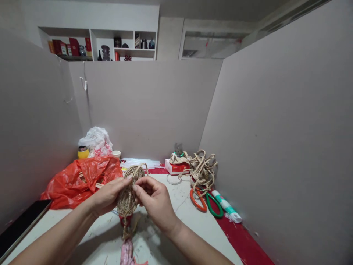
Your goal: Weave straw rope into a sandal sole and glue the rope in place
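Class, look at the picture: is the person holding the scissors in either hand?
No, the scissors lie on the table beside the rope bundle.

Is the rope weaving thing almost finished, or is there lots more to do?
Partly done, I think. A rounded woven rope piece already has shape, with many tight rows. Both hands are on it: the left hand holds its side, and the right hand pinches the top edge. A loose tangle of rope lies unused on the table by the scissors, so more weaving probably remains.

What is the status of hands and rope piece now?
Both hands, left and right, pinch the woven rope piece. Held above table. Nothing in the way.
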`<state>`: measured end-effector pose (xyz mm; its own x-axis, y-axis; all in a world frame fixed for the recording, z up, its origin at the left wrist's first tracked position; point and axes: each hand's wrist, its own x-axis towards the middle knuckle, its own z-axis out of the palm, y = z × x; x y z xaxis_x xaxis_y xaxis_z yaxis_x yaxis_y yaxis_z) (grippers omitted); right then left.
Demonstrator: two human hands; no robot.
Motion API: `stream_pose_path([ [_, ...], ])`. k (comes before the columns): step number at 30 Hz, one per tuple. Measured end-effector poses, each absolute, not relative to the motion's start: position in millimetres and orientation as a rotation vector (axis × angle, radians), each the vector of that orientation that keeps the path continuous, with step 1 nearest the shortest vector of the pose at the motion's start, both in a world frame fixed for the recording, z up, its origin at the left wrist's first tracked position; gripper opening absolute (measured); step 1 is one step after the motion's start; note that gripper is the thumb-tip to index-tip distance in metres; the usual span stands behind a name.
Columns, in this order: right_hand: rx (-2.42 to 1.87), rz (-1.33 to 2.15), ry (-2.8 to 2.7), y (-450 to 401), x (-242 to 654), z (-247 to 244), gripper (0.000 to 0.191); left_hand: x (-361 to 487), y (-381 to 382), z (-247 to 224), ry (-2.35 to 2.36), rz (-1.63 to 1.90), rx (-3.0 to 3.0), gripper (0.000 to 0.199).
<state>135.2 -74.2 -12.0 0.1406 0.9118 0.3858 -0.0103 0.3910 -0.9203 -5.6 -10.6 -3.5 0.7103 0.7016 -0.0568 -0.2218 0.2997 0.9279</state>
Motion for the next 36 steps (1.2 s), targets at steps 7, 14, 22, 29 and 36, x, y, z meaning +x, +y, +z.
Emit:
stream_pose_path([
  [7,-1.006,0.722,-1.265,-76.8,148.5,-2.7,0.021,-1.0,-7.5,-2.7,0.576,0.673,0.927,0.037],
  [14,-1.358,0.413,-1.525,-77.9,144.9,-9.3,0.052,8.8,-17.9,-9.7,0.572,0.751,1.124,0.034],
  [22,-1.255,0.654,-1.375,-69.0,145.2,-12.6,0.038,9.8,-19.2,-8.1,0.659,0.8,1.161,0.034],
  [29,-1.241,0.93,-1.402,-64.5,184.2,5.5,0.021,9.7,-10.5,-7.1,0.678,0.7,0.935,0.028],
  [36,-1.378,0.794,-1.532,-61.5,225.9,17.8,0.029,9.4,-5.3,-8.0,0.661,0.596,0.76,0.031],
])
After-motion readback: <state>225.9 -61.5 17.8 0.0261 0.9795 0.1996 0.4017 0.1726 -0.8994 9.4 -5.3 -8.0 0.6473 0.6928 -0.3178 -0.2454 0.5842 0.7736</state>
